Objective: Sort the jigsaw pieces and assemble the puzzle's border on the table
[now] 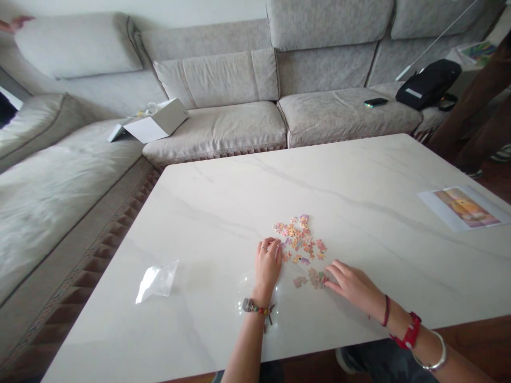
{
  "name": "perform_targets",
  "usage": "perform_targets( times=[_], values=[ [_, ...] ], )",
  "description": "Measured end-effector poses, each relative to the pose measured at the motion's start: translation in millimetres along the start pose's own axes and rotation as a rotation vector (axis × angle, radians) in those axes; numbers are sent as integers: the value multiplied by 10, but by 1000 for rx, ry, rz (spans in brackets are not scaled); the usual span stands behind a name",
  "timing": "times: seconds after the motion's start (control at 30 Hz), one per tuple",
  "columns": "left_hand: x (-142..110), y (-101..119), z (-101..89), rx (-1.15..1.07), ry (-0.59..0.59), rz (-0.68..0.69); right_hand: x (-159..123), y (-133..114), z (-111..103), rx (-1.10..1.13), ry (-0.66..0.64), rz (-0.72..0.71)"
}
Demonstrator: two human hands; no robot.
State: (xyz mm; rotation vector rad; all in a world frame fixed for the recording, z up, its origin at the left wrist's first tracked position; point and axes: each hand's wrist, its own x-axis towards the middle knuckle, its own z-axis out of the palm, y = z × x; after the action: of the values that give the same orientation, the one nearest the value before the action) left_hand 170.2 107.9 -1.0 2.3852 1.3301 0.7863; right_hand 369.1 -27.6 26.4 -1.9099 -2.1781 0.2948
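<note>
Home living room, grey sofa (223,127), marble-patterned table (215,207)

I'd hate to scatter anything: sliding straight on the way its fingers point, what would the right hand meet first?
The right hand would most likely meet the small cluster of grey-brown puzzle pieces; they lie right before it, though whether it touches them is unclear.

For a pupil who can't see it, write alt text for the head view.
A person's left hand is at a pile of puzzle pieces on a white table, the right hand at a few duller ones nearer the camera. A clear bag lies to the left, a printed picture to the right, and a grey sofa stands behind.
</note>
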Motion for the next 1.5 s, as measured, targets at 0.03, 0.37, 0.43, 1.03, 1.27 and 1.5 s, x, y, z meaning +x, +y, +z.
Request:
perform_targets(
  times=[0.03,0.37,0.43,1.03,1.27,1.5],
  values=[
    [-1,0,5,21,-11,16,92,50,-61,33,12,-2],
    [-2,-49,20,98,-7,44,1466,408,-68,31,-79,34],
    [4,-64,18,85,6,44,1492,447,-45,-40,-112,28],
    [-2,-75,29,63,25,48,1089,559,-74,-126,-47,81],
    [-8,-83,45,50,48,62,1113,587,-107,-151,-75,187],
    [-13,-112,73,46,32,62,1134,606,-104,-132,-100,146]
  ],
)
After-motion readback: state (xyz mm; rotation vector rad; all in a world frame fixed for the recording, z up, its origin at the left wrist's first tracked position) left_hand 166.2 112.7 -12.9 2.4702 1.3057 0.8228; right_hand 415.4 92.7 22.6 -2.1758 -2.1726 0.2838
